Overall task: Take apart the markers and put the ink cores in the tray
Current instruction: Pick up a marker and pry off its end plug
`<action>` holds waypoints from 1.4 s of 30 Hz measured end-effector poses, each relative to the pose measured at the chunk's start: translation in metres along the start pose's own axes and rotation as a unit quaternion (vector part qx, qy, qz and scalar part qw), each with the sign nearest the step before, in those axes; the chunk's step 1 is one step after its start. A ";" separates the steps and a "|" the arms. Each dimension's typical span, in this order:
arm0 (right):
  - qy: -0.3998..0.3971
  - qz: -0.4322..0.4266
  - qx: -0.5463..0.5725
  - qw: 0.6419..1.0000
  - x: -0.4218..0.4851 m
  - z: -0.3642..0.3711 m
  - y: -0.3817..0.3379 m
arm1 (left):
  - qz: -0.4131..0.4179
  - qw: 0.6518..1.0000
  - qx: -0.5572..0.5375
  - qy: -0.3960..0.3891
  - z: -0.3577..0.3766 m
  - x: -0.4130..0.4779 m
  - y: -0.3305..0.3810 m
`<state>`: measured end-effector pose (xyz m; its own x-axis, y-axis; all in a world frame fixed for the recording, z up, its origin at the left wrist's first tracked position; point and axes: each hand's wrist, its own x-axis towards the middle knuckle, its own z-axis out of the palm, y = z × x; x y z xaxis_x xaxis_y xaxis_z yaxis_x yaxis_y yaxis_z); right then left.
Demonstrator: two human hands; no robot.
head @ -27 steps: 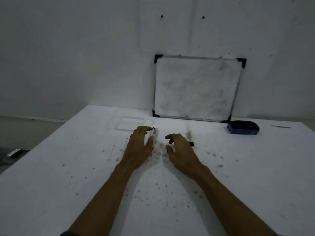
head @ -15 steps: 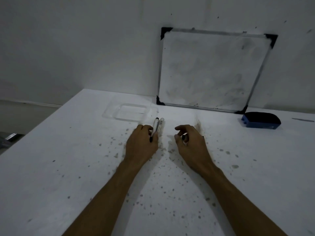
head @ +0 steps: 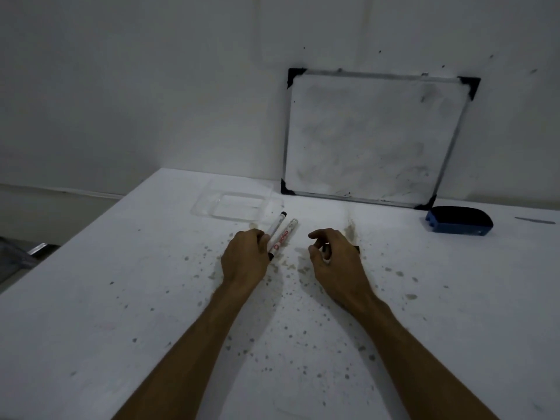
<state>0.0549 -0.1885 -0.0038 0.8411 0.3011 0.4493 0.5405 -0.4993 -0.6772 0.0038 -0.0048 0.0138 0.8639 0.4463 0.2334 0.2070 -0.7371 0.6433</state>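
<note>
- Head view: two markers lie side by side on the white table (head: 91, 298), just near of the clear tray (head: 239, 204). The left marker (head: 277, 227) has a black end pointing far; the right marker (head: 286, 236) carries red print.
- The left hand (head: 245, 259) rests on the table with its fingers curled against the near ends of both markers. It seems to grip them loosely, but I cannot tell if the grip is firm.
- The right hand (head: 333, 256) is to the right of the markers and apart from them. Its fingers are half curled around a small dark piece; what this piece is, I cannot tell.
- I judge the task is at its start: both markers look whole, and no core is pulled out.
- The next move calls for one hand to hold a barrel while the other pulls off its end, then draws the core out.
- The tray looks empty; no ink core is seen in it.
- Far right, a blue eraser (head: 459, 221) lies before the whiteboard (head: 369, 134), which leans on the wall.
</note>
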 end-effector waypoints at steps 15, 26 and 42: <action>0.003 0.102 0.263 0.959 -0.002 -0.056 -0.021 | 0.124 0.963 -0.219 -0.102 0.017 -0.049 0.055; -0.092 0.004 -0.036 0.995 -0.018 -0.076 0.011 | 0.169 0.937 -0.276 -0.134 0.051 -0.037 0.062; -0.078 -0.078 -0.087 0.990 -0.027 -0.066 0.011 | 0.191 0.940 -0.219 -0.180 0.042 -0.034 0.049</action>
<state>0.0371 -0.2556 0.0146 0.7477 0.5014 0.4353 0.6640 -0.5648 -0.4900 0.0040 -0.0777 0.0068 0.9521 -0.0667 0.2983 -0.2913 -0.4934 0.8195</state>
